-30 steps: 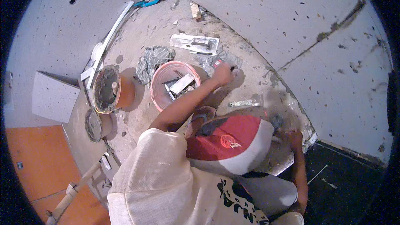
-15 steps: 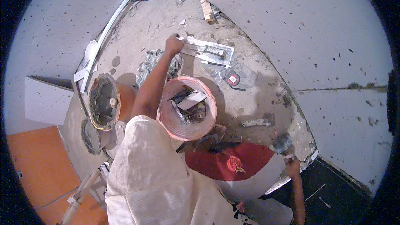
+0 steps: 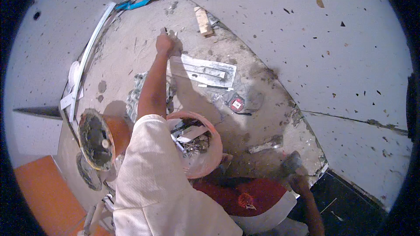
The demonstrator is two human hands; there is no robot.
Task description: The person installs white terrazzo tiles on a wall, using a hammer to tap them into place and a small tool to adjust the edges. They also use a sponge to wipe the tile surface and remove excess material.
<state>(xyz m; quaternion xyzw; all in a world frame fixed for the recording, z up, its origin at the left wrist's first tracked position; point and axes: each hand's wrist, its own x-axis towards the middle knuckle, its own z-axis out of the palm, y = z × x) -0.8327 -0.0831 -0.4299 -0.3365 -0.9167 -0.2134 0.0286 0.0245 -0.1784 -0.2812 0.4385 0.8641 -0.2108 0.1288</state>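
Note:
My left hand (image 3: 164,44), at the end of a beige sleeve, reaches far out over the rough floor. Its fingers are closed around something I cannot make out; a dark tip shows ahead of them. Just nearer lies a rectangular plastering trowel (image 3: 205,71), apart from the hand. At the lower right my right hand (image 3: 300,184) grips a tool with a grey blade (image 3: 291,164), blurred and in shadow. Beneath my left arm stands a pinkish bucket (image 3: 214,148) with a white piece and debris inside. Crumpled grey cloth (image 3: 134,100) lies beside the forearm.
A tape measure (image 3: 236,104) lies on clear plastic. An orange bucket (image 3: 121,133) with mortar-crusted insides leans at left, near a long white strip (image 3: 94,43). A wood block (image 3: 203,21) sits by the right wall. Red-and-white cloth (image 3: 262,192) bulges below the buckets.
My left hand has moved away from the trowel's end, farther out across the floor. The whole view has shifted. My right hand still grips the grey-bladed tool.

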